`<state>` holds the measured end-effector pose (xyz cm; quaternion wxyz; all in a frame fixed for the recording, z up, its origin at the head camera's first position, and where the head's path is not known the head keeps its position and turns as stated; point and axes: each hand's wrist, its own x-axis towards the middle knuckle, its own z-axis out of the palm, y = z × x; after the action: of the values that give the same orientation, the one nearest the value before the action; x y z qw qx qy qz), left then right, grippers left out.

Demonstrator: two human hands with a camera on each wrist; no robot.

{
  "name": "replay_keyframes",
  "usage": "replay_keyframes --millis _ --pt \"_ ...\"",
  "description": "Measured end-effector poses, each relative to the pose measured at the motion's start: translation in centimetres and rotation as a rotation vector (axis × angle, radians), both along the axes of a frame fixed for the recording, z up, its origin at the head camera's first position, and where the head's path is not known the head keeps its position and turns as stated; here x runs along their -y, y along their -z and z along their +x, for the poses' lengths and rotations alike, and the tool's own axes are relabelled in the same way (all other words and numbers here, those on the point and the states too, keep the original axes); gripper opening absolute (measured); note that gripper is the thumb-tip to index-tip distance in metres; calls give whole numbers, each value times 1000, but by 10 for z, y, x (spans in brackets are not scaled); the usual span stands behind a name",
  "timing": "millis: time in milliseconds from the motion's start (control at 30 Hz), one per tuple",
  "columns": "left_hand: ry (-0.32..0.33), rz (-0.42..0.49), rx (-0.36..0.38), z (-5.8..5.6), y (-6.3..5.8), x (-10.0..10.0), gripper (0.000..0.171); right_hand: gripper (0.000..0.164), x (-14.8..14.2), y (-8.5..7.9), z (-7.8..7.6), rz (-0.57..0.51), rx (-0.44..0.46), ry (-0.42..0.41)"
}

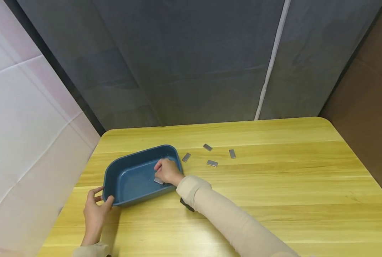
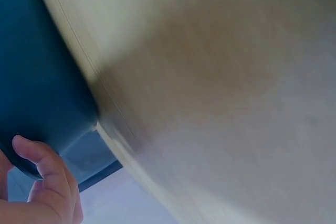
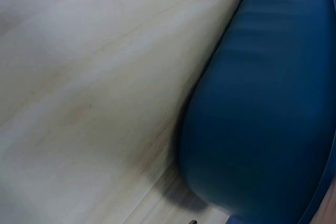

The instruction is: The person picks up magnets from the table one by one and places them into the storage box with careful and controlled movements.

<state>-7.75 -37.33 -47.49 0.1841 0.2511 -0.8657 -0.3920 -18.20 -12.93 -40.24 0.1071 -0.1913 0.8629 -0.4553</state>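
The desk (image 1: pixel 293 185) had a yellow wood-grain top with rounded far corners and a pale sheen on its near part. Behind it rose a dark grey backdrop (image 1: pixel 191 64), crossed by a narrow whitish strip (image 1: pixel 273 53) right of centre. A creased white sheet (image 1: pixel 27 117) lined the left, bordered by a dark band (image 1: pixel 56 67); a brown panel (image 1: pixel 367 107) stood on the right.

The right sleeve (image 1: pixel 239 221) is plain beige cloth, softly creased along its length, ending in a wide cuff (image 1: pixel 192 187) with a small black piece (image 1: pixel 187 205) jutting from underneath. What I can see of the left sleeve (image 1: pixel 89 250) is beige too, and the left grip (image 1: pixel 95 214) and right grip (image 1: pixel 168 172) are both bare.
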Motion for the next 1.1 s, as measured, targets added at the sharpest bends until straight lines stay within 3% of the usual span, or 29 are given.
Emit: replay_keyframes --millis 367,700,1100 --pt "14 8 -1 1 -5 -2 47 14 0 -1 1 -39 39 -3" --pt "74 20 -39 4 -11 -5 45 14 -4 3 -2 -200 102 -35" --pt "42 2 -8 2 -6 -3 47 14 -18 -1 0 -346 91 -71"
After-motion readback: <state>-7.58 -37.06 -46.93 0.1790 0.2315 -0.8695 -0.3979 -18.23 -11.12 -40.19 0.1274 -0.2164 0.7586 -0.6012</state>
